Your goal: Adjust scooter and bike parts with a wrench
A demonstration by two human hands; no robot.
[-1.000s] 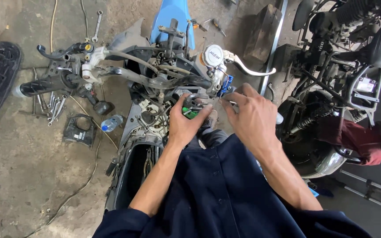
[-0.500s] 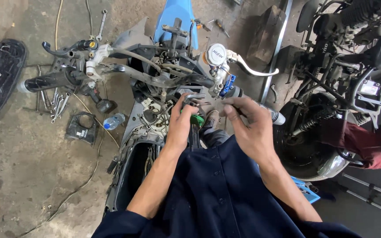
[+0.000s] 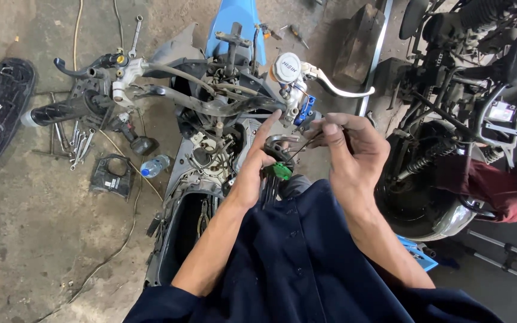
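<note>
A: Left hand [image 3: 254,179] grips a green-handled key set [image 3: 279,171], mid-frame. Right hand [image 3: 354,152] pinches one thin key [image 3: 297,149] w/ narrow fingers.

B: What might go bad?

A: The key's tiny, so it could slip & drop into the open bike frame [image 3: 204,161].

B: Stuff around?

A: Handlebar [image 3: 210,107] & brake lever [image 3: 342,90] crowd above. Wrenches [image 3: 76,143], water bottle [image 3: 154,166] at left. Another bike [image 3: 450,119] at right.

Just below the handlebar [image 3: 210,107], the left hand [image 3: 255,173] gripped a green-holdered hex key set [image 3: 277,170]; the right hand [image 3: 354,149] pinched one key.
</note>
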